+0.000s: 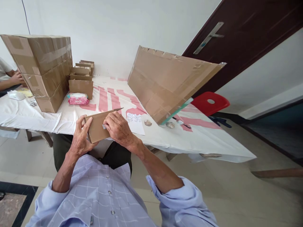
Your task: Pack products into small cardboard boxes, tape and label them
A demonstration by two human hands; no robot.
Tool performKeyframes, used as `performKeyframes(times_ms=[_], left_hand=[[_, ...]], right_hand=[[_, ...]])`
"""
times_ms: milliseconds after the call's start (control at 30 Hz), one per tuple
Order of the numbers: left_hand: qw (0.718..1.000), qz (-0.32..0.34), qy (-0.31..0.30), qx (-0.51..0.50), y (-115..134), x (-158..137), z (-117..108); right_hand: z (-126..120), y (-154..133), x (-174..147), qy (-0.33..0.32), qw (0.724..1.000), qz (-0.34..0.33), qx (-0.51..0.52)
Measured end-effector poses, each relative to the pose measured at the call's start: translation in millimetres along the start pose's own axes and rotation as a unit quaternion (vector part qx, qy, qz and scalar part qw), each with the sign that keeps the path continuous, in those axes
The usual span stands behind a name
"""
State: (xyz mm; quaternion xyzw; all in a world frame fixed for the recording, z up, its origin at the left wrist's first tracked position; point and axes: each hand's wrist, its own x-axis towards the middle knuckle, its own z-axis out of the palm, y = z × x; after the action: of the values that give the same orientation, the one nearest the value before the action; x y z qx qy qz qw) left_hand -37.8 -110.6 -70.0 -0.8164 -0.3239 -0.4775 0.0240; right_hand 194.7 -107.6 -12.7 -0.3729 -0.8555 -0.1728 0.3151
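My left hand (80, 135) grips a small flat brown cardboard box (96, 127) by its left end, thumb along the lower side. My right hand (118, 127) is closed over the box's right part. Its thumb and fingertips press at a small white-and-dark label (104, 126) on the box face. From the top of that hand juts a thin dark pointed tool (118, 109); its exact kind is hidden by the fingers. A white sheet with small printed labels (135, 122) lies on the table just right of my right hand.
Taped cartons (47, 72) stand stacked at left, beside open small boxes (81, 78) and a pink wipes pack (78, 98). A large cardboard panel (170, 82) leans at right, with tape rolls (148, 123) nearby. A red chair (208, 104) stands behind. Another person's hand (17, 78) shows far left.
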Motion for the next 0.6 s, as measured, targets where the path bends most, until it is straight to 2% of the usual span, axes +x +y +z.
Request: performKeyframes(times_ms=[600], left_hand=[[1.000,-0.010,0.001,0.001,1.4,1.3,-3.1]], right_hand=[[-2.0,1.7,-3.3,0.006,0.996,0.014,0.085]])
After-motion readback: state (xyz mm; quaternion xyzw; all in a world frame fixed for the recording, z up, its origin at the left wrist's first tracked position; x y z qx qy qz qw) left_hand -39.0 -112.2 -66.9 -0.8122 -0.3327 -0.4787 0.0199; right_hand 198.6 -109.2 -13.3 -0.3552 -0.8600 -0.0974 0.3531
